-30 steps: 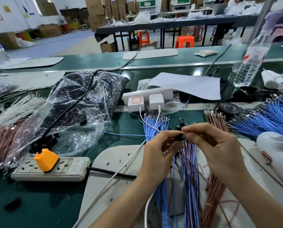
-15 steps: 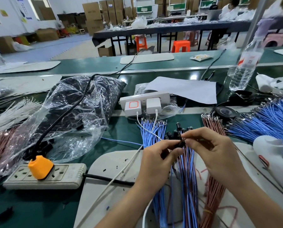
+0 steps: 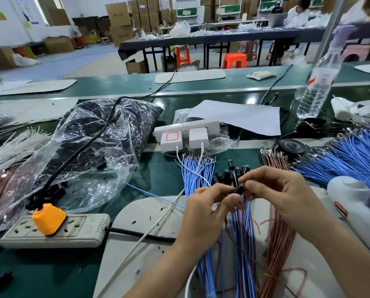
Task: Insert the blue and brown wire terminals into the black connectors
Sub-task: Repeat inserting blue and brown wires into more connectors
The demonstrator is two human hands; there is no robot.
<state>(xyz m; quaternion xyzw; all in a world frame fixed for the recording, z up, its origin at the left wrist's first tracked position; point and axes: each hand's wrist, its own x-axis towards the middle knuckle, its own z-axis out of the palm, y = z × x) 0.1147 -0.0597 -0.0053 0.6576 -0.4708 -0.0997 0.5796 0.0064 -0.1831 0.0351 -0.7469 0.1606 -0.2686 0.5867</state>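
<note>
Work surface: a green bench (image 3: 158, 177) in a factory hall, with a white mat (image 3: 141, 222) under the working area.

**Hand state.** The left hand (image 3: 205, 209) pinches a black connector (image 3: 240, 189) between thumb and forefinger. The right hand (image 3: 280, 194) pinches the same connector from the opposite side, fingers curled in. The connector is held above the mat, between both sets of fingertips. I cannot confirm whether a terminal sits at the socket, because the fingers cover it.

**Fault risks, as I judge them.**
- A terminal entered at an angle may bend instead of latching.
- A half-seated terminal may pull out under the weight of the hanging leads (image 3: 242, 222).
- The blue and brown positions may be swapped, since the cavities are hidden from my view.

**Obstructions.**
- The finished connectors (image 3: 231, 172) lie just behind the fingertips and may snag.
- A white charger cable (image 3: 158, 224) crosses the mat beside the left wrist.
- Loose blue wires (image 3: 192, 171) lie to the left of the grip.
- Brown wires (image 3: 274, 233) lie below the right wrist.
- A power strip (image 3: 76, 231) with an orange plug (image 3: 48, 219) sits well apart to the left.
</note>
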